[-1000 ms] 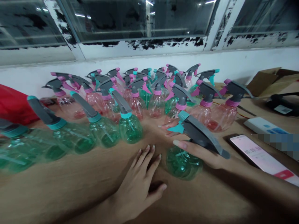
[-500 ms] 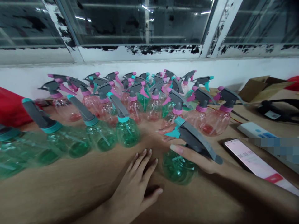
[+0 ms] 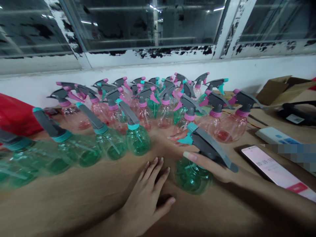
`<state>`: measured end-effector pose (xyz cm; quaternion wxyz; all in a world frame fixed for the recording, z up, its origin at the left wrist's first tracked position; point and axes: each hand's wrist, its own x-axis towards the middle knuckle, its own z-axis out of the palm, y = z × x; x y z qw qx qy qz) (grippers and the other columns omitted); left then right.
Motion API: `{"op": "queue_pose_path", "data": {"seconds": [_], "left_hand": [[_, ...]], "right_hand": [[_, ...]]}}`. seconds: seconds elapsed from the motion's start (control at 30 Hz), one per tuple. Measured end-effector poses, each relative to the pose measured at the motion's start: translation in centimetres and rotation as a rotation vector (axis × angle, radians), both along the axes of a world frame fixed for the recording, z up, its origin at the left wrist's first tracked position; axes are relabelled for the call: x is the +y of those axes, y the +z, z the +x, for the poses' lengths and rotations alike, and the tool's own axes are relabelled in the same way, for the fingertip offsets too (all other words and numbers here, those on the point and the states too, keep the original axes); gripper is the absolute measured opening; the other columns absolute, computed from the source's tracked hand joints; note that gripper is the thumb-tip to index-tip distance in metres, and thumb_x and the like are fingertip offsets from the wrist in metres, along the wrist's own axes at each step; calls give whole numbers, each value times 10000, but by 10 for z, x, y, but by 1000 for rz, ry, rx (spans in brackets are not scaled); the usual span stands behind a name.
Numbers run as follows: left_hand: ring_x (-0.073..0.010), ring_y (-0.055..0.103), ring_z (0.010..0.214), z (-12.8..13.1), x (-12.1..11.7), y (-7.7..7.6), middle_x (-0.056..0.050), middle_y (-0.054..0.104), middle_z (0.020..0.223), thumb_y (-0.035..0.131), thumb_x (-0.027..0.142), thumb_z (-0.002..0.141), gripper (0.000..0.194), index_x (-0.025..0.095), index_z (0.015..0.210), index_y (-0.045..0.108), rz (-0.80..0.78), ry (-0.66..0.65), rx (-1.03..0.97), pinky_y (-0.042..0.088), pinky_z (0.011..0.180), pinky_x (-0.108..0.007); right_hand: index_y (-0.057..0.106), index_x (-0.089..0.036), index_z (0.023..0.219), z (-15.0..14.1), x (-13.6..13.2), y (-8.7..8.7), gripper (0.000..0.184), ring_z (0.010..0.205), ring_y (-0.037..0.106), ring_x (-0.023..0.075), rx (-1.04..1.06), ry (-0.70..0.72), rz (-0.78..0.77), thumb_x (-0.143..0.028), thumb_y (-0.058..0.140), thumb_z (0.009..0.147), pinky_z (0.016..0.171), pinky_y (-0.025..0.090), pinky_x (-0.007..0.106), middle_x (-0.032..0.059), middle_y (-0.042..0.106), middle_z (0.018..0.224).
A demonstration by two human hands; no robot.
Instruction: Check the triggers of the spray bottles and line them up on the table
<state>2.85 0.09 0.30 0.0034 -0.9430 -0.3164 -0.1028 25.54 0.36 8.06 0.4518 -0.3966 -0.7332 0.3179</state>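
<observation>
My right hand (image 3: 209, 164) is wrapped around the neck of a green spray bottle (image 3: 192, 179) with a grey and turquoise trigger head, which stands on the table (image 3: 81, 204). Its thumb lies across the front of the neck, and the other fingers reach behind. To the left of that bottle, my left hand (image 3: 149, 189) rests flat on the tabletop, fingers stretched out and holding nothing. Beyond its fingertips stands another green spray bottle (image 3: 138, 141), the right end of a row of green bottles.
Several pink spray bottles (image 3: 232, 126) crowd behind, with some green ones among them. At right lie a phone (image 3: 276, 171) showing a timer, a white box (image 3: 276, 135), a black strapped object (image 3: 296, 115) and an open carton (image 3: 278, 90). Red material (image 3: 18, 115) lies at far left.
The whole view has shifted slightly, with the scene a little further right in the picture. Both hands keep their poses, the right one still around the green spray bottle.
</observation>
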Motion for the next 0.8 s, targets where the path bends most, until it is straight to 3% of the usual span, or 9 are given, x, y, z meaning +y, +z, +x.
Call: {"op": "queue_pose_path", "data": {"seconds": [0.1,0.17,0.27,0.33,0.47,0.6,0.7,0.8], "left_hand": [[-315,246,1367,0,1,-1,-141,257,1504,546,454,893,616,147,1396,365,16,-8,1,332,1044,-516],[-316,242,1368,0,1,-2,-144,258,1503,549,457,890,624,146,1398,362,35,-13,3,337,1041,-517],[-317,238,1369,-1,2,-4,-150,265,1499,559,459,883,626,142,1390,375,60,-18,6,340,1040,-515],[-317,246,1367,-1,2,-4,-153,276,1494,557,461,883,623,137,1386,382,70,-22,6,345,1038,-512],[-314,267,1359,0,2,-3,-153,300,1484,545,471,890,614,133,1378,390,68,-22,5,350,1036,-506],[-307,269,1359,0,2,-2,-148,304,1484,535,473,896,614,141,1387,376,73,-18,-10,343,1040,-503],[-304,258,1364,0,1,-3,-143,289,1491,531,471,900,617,148,1397,361,61,-15,-5,337,1045,-501],[-307,244,1369,0,1,-2,-143,285,1493,533,463,899,625,139,1403,353,45,-17,6,335,1046,-502]], "right_hand": [[606,-237,1035,-1,-1,4,226,1005,632,195,45,-33,45,-296,593,817,871,516,300,27,670,1042],[590,-225,957,0,-2,5,156,837,653,172,0,-61,42,-315,574,831,733,537,281,21,670,922],[566,-215,817,0,-3,5,162,544,566,128,-46,-118,22,-370,541,855,502,468,261,-20,588,642],[552,-216,770,0,-4,4,191,498,535,121,-50,-131,8,-386,540,857,465,442,262,-31,552,588],[564,-232,893,-2,-3,2,130,746,649,151,19,-99,-9,-351,574,841,644,536,265,5,653,852],[547,-241,1029,-5,-3,1,222,970,635,165,128,-73,-24,-299,609,824,845,530,272,29,630,1082],[552,-244,1046,-5,-2,-1,237,941,642,171,82,-89,-21,-310,598,824,835,535,284,27,643,1050],[561,-257,1038,-4,-1,-2,236,886,650,180,50,-99,-18,-340,592,820,801,544,296,-2,657,838]]}}
